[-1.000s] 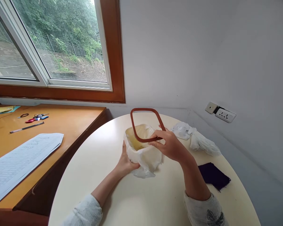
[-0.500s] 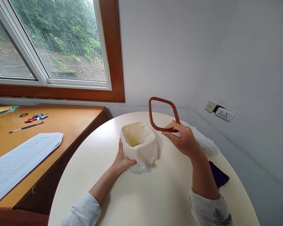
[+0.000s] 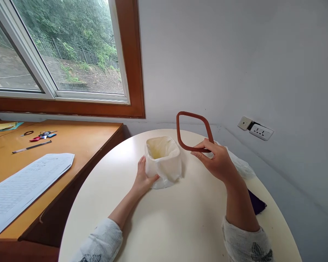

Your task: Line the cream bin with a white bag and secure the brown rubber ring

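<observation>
A small squarish bin (image 3: 166,165), lined with a thin white plastic bag (image 3: 163,183) folded over its rim, stands on the round table. Its inside looks yellowish through the liner. My left hand (image 3: 144,179) grips the bin's near left side, thumb in front and fingers along the left wall. Up in the air to the right, my right hand (image 3: 214,158) pinches the lower right corner of a brown, rounded-square rim ring (image 3: 179,133). The ring is tilted upright and apart from the bin.
White plastic bags (image 3: 243,165) lie crumpled behind my right wrist, near a dark purple cloth (image 3: 257,203). On the wooden desk (image 3: 98,134) to the left are papers (image 3: 35,182), a pen (image 3: 31,147) and keys (image 3: 45,135). A wall with a power socket (image 3: 261,131) rises behind the table.
The bin has tipped back to stand more upright and moved slightly away from me, with my left hand still on it. My right hand and the ring have shifted slightly right.
</observation>
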A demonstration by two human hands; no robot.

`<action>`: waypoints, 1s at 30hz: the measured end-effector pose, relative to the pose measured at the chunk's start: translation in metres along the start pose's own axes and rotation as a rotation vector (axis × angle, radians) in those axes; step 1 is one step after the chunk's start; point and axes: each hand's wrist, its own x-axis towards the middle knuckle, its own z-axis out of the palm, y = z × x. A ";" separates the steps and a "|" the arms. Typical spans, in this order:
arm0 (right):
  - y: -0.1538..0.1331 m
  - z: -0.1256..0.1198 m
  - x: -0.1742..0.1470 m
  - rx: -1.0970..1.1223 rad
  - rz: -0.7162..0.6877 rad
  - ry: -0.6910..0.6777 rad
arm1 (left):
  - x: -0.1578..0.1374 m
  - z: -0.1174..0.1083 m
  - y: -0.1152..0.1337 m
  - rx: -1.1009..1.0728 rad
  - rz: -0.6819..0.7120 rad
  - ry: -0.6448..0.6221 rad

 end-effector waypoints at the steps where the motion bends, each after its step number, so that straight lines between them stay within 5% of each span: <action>1: -0.001 0.000 0.000 -0.005 -0.003 -0.003 | 0.001 -0.001 -0.003 0.060 0.009 0.012; 5: -0.005 0.000 -0.002 -0.036 -0.032 -0.004 | 0.006 0.000 -0.013 0.221 -0.007 0.031; 10: -0.015 0.005 -0.004 -0.053 -0.088 -0.021 | 0.005 0.005 -0.013 0.237 0.075 -0.100; 21: -0.046 0.038 -0.009 -0.049 -0.218 -0.233 | 0.007 -0.027 0.003 -0.113 -0.039 0.257; 25: -0.049 0.057 -0.010 -0.107 -0.278 -0.297 | 0.009 -0.040 0.021 -0.244 -0.086 0.275; 30: -0.050 0.077 -0.013 -0.157 -0.337 -0.355 | 0.009 -0.048 0.048 -0.502 -0.173 0.152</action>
